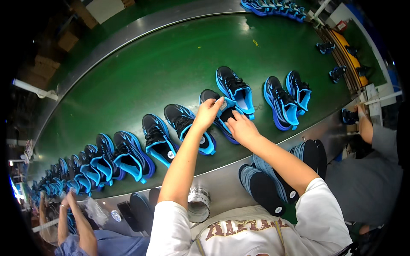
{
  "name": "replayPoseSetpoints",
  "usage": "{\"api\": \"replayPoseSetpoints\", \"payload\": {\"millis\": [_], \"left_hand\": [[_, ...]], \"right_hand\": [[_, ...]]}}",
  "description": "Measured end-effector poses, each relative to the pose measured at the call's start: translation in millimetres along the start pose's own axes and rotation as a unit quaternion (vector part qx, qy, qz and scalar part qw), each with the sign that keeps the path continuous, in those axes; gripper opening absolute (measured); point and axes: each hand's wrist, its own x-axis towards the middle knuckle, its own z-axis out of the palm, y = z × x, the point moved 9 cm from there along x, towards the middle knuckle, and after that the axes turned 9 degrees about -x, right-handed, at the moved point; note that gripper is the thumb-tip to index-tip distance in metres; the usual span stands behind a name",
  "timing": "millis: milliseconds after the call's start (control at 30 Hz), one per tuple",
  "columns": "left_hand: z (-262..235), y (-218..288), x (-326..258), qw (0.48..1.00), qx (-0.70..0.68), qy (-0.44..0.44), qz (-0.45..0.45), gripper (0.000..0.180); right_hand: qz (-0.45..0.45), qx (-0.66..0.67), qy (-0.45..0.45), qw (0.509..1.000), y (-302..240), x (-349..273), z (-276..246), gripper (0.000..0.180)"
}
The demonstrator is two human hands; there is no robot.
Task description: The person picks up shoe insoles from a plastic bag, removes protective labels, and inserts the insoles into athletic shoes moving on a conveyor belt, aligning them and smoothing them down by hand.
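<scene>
A black and blue sneaker [208, 94] lies on the green belt in front of me, its toe pointing away. My left hand [207, 114] pinches the blue-lined tongue at the shoe's opening between thumb and fingers. At the same opening, my right hand [243, 129] has its fingers curled against a black insole [227, 114], partly inside the shoe. Those fingertips are partly hidden. Just beyond stands another sneaker [232, 84], close to the one in my hands. To its left sits a sneaker [183, 121] with an insole showing inside.
A long row of sneakers [128, 155] runs left along the green belt [128, 77]; a pair [279, 102] stands right. Stacked black insoles [260, 187] rest on the metal edge near me, beside a clear tape roll [199, 205] and a phone [130, 215]. Co-workers' arms [81, 219] show at left and right.
</scene>
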Motion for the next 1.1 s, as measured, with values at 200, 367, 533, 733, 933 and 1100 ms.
{"api": "replayPoseSetpoints", "payload": {"millis": [200, 367, 533, 733, 933, 1100], "left_hand": [[-6, -2, -4, 1.000, 0.000, 0.011, 0.022, 0.053], [-8, -3, -3, 1.000, 0.025, -0.004, 0.011, 0.052], [-1, -3, -5, 0.999, -0.004, 0.009, 0.032, 0.051], [-2, -1, -9, 1.000, -0.016, 0.000, 0.024, 0.045], [-1, 1, -9, 1.000, -0.003, -0.018, 0.019, 0.043], [0, -4, -7, 1.000, -0.019, -0.010, -0.013, 0.043]], "right_hand": [[0.000, 0.002, -0.259, 0.966, 11, -1, -6, 0.022], [-0.119, 0.018, -0.199, 0.973, 2, 3, -3, 0.016], [-0.164, -0.024, -0.103, 0.981, -9, 15, 26, 0.015], [-0.162, -0.118, -0.249, 0.947, -7, 20, 59, 0.020], [-0.197, -0.189, -0.454, 0.848, -6, 19, 84, 0.030], [-0.265, -0.235, -0.448, 0.821, -9, 10, 87, 0.029]]}}
